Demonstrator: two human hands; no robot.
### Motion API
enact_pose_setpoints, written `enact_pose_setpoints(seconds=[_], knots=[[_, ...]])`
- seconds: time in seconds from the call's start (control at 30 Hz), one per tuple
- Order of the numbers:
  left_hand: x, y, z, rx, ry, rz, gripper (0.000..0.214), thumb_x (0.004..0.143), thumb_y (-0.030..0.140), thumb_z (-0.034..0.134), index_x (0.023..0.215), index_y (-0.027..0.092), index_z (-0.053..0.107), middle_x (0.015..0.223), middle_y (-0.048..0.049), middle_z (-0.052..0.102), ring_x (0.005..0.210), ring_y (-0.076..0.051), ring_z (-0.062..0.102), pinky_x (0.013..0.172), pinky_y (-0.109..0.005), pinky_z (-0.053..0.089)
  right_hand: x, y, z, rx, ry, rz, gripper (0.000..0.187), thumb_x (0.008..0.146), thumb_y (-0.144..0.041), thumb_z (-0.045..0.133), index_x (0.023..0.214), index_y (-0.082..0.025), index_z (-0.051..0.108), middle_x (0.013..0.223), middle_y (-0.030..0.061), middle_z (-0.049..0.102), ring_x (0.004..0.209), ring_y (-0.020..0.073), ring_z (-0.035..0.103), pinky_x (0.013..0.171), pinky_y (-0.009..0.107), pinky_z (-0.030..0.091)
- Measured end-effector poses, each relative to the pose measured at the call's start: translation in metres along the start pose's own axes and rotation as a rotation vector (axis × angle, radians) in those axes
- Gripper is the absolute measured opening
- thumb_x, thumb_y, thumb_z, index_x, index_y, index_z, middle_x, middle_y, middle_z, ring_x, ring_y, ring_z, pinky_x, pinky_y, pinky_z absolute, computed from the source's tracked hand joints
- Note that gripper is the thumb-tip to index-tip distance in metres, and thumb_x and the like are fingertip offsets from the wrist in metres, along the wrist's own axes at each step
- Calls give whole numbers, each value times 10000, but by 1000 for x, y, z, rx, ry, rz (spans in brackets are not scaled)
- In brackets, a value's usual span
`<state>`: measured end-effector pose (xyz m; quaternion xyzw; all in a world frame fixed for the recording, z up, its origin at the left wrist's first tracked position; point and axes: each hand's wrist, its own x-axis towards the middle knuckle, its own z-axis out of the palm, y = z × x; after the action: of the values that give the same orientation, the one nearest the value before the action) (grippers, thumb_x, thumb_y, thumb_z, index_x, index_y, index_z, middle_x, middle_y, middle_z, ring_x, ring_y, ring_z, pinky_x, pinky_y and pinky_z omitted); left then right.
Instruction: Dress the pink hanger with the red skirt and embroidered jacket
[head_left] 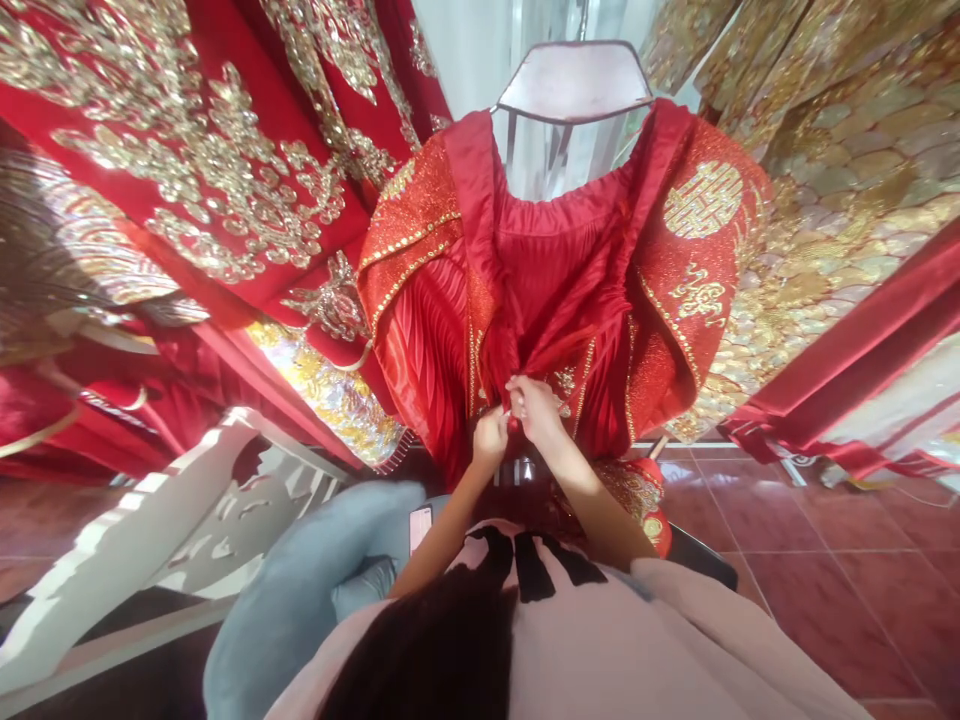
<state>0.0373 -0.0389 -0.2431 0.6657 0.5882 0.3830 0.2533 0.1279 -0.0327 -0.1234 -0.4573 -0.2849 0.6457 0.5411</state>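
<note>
A red garment (559, 262) with pleats, gold trim and glittery orange-red shoulder pieces hangs in front of me on a wide pale hanger (574, 82). Low on its front, my left hand (491, 438) and my right hand (535, 405) meet, fingertips nearly touching. Both have their fingers closed in a pinch on a small bit of red cloth or cord. The fingers cover most of it, so its exact form is hidden. A round gold emblem (703, 200) decorates the right shoulder piece.
Red cloth with gold sequins (247, 170) hangs at the left, gold scale-patterned cloth (847, 210) at the right. A white carved panel (142, 530) stands lower left. A phone (421, 528) lies by my lap. Red tiles (832, 600) cover the floor.
</note>
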Motion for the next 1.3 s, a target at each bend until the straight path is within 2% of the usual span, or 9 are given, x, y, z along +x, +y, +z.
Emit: enact_pose_setpoints(seconds=[0.17, 0.27, 0.37, 0.43, 0.53, 0.77, 0.97, 1.13, 1.3], knots=[[6, 18, -13, 109, 31, -33, 186, 895, 203, 444, 870, 175, 626, 856, -78, 652, 840, -221, 614, 739, -300, 456, 1, -40, 11, 81, -100, -108, 126, 698, -191, 520, 586, -136, 535, 382, -98, 312, 313, 7, 210, 340, 179, 116], [9, 42, -20, 193, 215, 29, 299, 868, 307, 535, 1122, 152, 560, 1136, -131, 599, 1078, -257, 548, 856, -339, 448, -3, -41, 8, 82, -114, -150, 148, 698, -221, 538, 580, -133, 548, 378, -95, 321, 309, 5, 216, 339, 175, 120], [22, 66, -25, 330, 357, 125, 344, 859, 323, 554, 1126, 106, 541, 1085, -145, 607, 1015, -255, 570, 856, -348, 438, -5, -35, 3, 66, -165, -139, 143, 683, -215, 546, 564, -136, 541, 372, -94, 317, 308, 10, 220, 336, 178, 114], [37, 77, -27, 439, 319, 148, 200, 899, 261, 481, 998, 126, 591, 943, -118, 643, 914, -253, 594, 817, -357, 426, -3, -32, 1, 70, -194, -124, 135, 680, -201, 547, 562, -137, 533, 373, -94, 316, 308, 13, 226, 335, 179, 117], [54, 83, -26, 536, 223, 146, 213, 920, 195, 418, 895, 152, 625, 870, -103, 670, 886, -256, 604, 798, -359, 399, 3, -31, 0, 100, -139, -92, 141, 713, -161, 516, 574, -140, 511, 386, -92, 338, 312, 14, 236, 335, 178, 132], [52, 80, -23, 542, 127, -16, 254, 926, 153, 384, 984, 128, 630, 831, -131, 693, 793, -244, 658, 725, -301, 399, 19, -67, 24, 143, -55, 89, 228, 793, -89, 406, 576, -140, 453, 383, -106, 275, 303, 5, 187, 324, 168, 123], [46, 91, -28, 524, 164, 20, 331, 972, 264, 331, 888, 140, 626, 769, -105, 680, 722, -220, 658, 610, -258, 383, 5, -113, 48, 121, -73, -193, 226, 821, -94, 406, 609, -136, 473, 398, -105, 282, 312, 2, 198, 328, 156, 122], [40, 97, -31, 477, 125, 12, 278, 941, 204, 372, 978, 144, 641, 782, -98, 695, 718, -209, 665, 607, -249, 389, 0, -102, 49, 94, -15, -350, 209, 791, -106, 435, 597, -126, 511, 393, -89, 349, 319, 4, 233, 341, 158, 133], [37, 97, -24, 442, 78, -44, 272, 921, 164, 386, 993, 129, 647, 804, -134, 701, 745, -251, 675, 633, -276, 404, 1, -91, 50, 68, 11, -365, 212, 755, -114, 428, 557, -141, 500, 376, -88, 341, 320, 16, 235, 349, 172, 131]])
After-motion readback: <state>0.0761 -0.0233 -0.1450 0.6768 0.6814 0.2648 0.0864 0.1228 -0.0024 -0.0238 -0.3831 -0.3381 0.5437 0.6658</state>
